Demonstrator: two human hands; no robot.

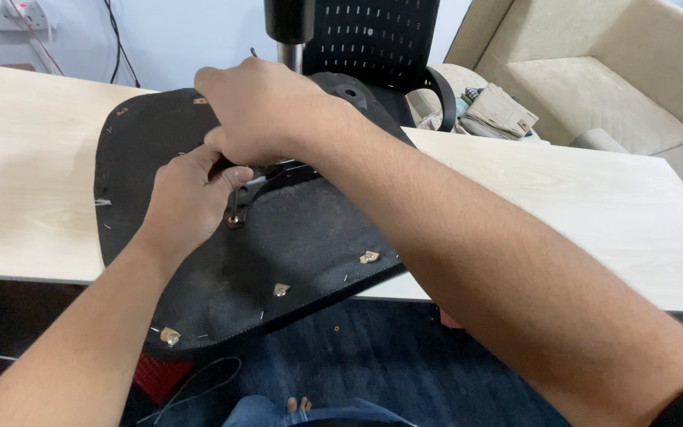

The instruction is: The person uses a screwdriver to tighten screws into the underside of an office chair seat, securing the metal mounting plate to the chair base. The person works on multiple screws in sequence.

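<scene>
While the upturned black chair seat (294, 245) lies across the near edge of the pale wooden table (563, 205), both of the person's hands work at its middle. On the seat's centre, the left hand (187, 202) presses down with its thumb laid beside a black metal bracket (240, 207) that sits on the underside. Just beyond it the right hand (258, 111) is curled tightly around something slim and silvery; what it holds is mostly hidden under the fingers, so I cannot tell what it is. Small tan clips (368, 257) dot the seat's near rim. Behind the seat stands a black mesh chair back (381, 35), and to the right of that a beige armchair (594, 79).
</scene>
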